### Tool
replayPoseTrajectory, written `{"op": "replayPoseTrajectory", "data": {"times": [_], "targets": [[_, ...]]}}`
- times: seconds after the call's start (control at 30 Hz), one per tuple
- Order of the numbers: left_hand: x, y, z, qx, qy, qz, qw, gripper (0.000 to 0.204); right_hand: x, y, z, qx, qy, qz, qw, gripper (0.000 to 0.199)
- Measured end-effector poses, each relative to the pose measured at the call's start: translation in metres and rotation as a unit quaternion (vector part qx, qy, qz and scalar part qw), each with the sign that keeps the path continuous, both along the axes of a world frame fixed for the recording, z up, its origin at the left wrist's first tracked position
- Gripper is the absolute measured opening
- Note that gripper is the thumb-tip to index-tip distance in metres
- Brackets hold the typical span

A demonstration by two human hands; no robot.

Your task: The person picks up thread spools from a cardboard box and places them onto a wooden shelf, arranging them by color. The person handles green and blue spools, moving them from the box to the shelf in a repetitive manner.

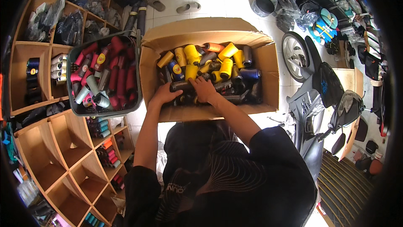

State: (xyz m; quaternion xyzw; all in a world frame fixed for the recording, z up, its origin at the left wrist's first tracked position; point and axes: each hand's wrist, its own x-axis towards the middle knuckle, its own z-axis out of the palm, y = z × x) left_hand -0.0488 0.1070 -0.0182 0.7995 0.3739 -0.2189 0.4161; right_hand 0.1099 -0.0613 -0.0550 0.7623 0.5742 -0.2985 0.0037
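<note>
A large cardboard box [210,29] stands in front of me, filled with thread spools. Yellow spools [226,68] are heaped in its far part, with dark ones [239,86] nearer and along the right. Both of my hands reach in at the near left. My left hand [164,95] closes its thumb and fingers on the left part of a dark thread spool [181,85] lying crosswise. At that spool's other end, my right hand [204,90] presses bent fingers; its thumb is partly hidden. A blue-wrapped spool [176,70] lies just beyond the hands.
Left of the box, a dark crate [135,107] holds red and pale spools. Wooden cubby shelves [58,120] line the left side, some with spools or plastic bags. A motorbike [308,101] stands at the right. Slippers [189,7] and a black bin [264,5] are on the tiles beyond.
</note>
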Motion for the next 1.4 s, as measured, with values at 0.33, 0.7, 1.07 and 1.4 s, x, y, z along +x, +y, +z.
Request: {"op": "replayPoseTrajectory", "data": {"times": [0.33,0.7,1.07,1.4], "targets": [[0.003,0.002,0.012,0.049,-0.082,0.226,0.969,0.079,0.013,0.025,-0.006,-0.106,-0.119,0.132,0.978,0.079],[0.005,0.009,0.009,-0.022,-0.219,0.296,0.93,0.065,0.069,-0.026,0.034,-0.173,0.064,-0.085,0.979,0.073],[0.065,-0.037,-0.014,0.193,-0.177,-0.189,0.946,0.063,0.105,-0.118,0.049,-0.151,-0.229,-0.262,0.925,0.049],[0.076,-0.052,-0.018,0.013,0.051,-0.336,0.94,0.09,0.051,-0.042,-0.008,-0.198,0.097,0.047,0.974,0.031]]}}
